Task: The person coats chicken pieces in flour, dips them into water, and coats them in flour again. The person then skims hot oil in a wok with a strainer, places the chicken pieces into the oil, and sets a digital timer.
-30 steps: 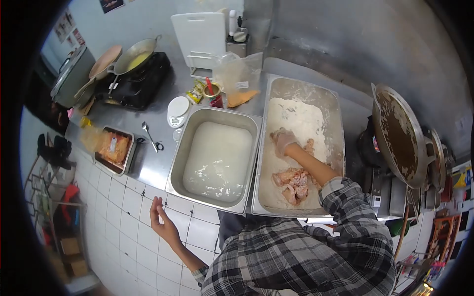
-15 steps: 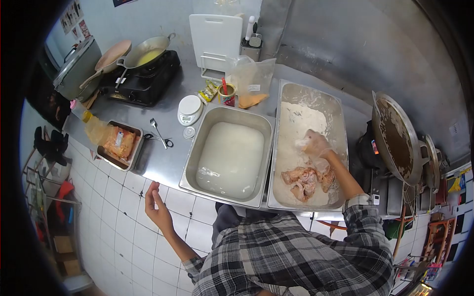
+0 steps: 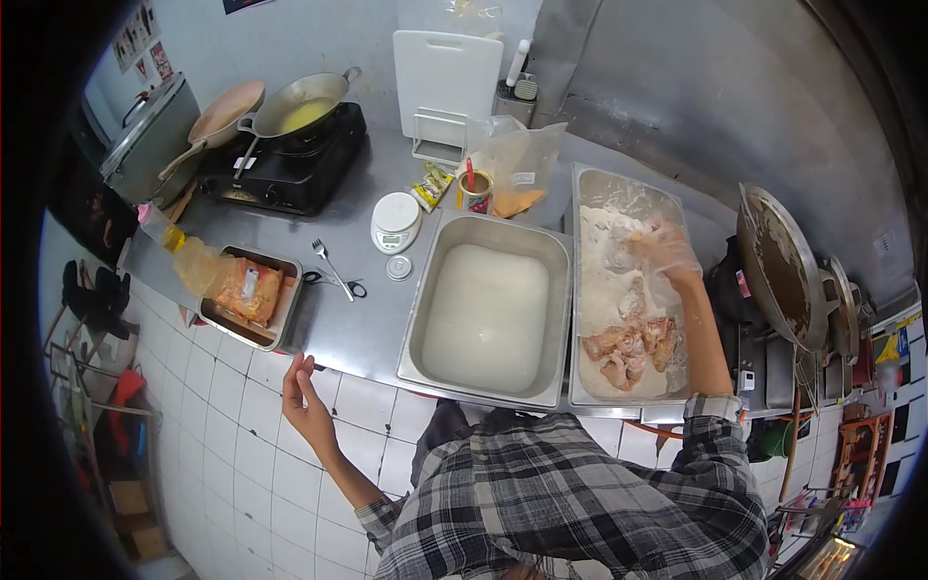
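Note:
My right hand point(image 3: 665, 247), in what looks like a clear plastic glove, is over the flour point(image 3: 604, 275) in the long metal tray point(image 3: 577, 372). It is blurred, and a whitish floury lump shows by its fingertips; whether it grips this I cannot make out. Flour-dusted chicken pieces point(image 3: 626, 356) lie at the near end of that tray. My left hand point(image 3: 307, 398) hangs in the air in front of the counter edge, fingers loosely apart, holding nothing. Between my hands stands a deep metal pan point(image 3: 416, 319) of cloudy whitish liquid point(image 3: 483, 324).
Left on the counter are a small tray point(image 3: 275, 333) with bagged orange meat point(image 3: 253, 295), a fork point(image 3: 333, 269), scissors point(image 3: 358, 288) and a white scale point(image 3: 396, 222). A black stove point(image 3: 290, 179) bears a pan point(image 3: 304, 104). A large wok point(image 3: 778, 266) stands close on my right.
The view has shifted, so the counter things appear farther right. My right hand has moved toward the far right side of the flour tray. My left hand stays almost in place.

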`<state>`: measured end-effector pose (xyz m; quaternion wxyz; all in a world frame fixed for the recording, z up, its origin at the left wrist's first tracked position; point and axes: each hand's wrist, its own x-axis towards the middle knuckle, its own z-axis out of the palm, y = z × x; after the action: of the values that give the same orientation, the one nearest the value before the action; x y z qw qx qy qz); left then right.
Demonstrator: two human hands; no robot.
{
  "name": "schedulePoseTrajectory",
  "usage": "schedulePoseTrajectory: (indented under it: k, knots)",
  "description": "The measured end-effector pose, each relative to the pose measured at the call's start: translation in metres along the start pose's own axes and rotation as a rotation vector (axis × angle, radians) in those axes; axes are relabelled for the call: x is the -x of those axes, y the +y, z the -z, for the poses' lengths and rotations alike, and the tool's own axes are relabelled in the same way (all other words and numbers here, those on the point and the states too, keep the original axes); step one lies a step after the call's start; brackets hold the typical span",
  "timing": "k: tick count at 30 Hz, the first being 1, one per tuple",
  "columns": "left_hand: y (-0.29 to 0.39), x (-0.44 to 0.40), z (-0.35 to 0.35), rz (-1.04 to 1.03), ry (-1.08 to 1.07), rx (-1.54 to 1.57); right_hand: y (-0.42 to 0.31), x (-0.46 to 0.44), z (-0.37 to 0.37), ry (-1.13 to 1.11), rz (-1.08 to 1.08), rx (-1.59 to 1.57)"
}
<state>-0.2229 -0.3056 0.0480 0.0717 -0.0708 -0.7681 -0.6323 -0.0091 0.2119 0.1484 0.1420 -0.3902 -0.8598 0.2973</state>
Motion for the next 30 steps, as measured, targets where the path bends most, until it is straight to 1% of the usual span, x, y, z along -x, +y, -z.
schedulePoseTrajectory:
  k: [1, 4, 6, 8, 11, 14, 17, 20, 23, 27, 29, 30]
  knots:
    - [-0.001, -0.004, 0.003, 0.003, 0.004, -0.008, -0.017, -0.001, -0.008, -0.051, -0.013, -0.123]
    - [-0.007, -0.016, 0.011, 0.005, 0.010, -0.019, -0.069, 0.000, -0.052, -0.273, 0.045, -0.137]
    - [-0.014, -0.022, 0.016, -0.002, 0.012, -0.002, -0.109, 0.002, -0.094, -0.367, 0.045, 0.307]
    - [-0.017, -0.026, 0.021, 0.022, 0.013, -0.025, -0.092, -0.017, -0.156, -0.554, 0.202, 0.379]
    - [-0.022, -0.031, 0.032, 0.022, 0.012, -0.021, -0.087, -0.030, -0.213, -0.897, 0.115, 0.459]
    - [-0.029, -0.035, 0.045, 0.024, 0.018, -0.038, -0.093, -0.020, -0.241, -0.864, 0.184, 0.678]
    - [-0.032, -0.036, 0.053, 0.046, 0.038, -0.040, -0.029, -0.031, -0.295, -0.902, 0.194, 0.562]
    - [-0.038, -0.040, 0.057, 0.053, 0.042, -0.038, -0.060, -0.013, -0.279, -0.940, 0.324, 0.652]
    - [-0.039, -0.045, 0.057, 0.051, 0.025, -0.053, -0.105, -0.003, -0.235, -1.106, 0.286, 0.403]
    - [-0.038, -0.053, 0.050, 0.043, 0.004, -0.044, -0.085, -0.009, -0.203, -0.884, 0.419, 0.053]
    - [-0.041, -0.058, 0.045, 0.004, -0.016, -0.040, -0.072, -0.008, -0.187, -0.755, 0.478, -0.115]
    - [-0.041, -0.060, 0.041, -0.016, -0.028, -0.040, -0.075, -0.003, -0.178, -0.703, 0.441, -0.179]
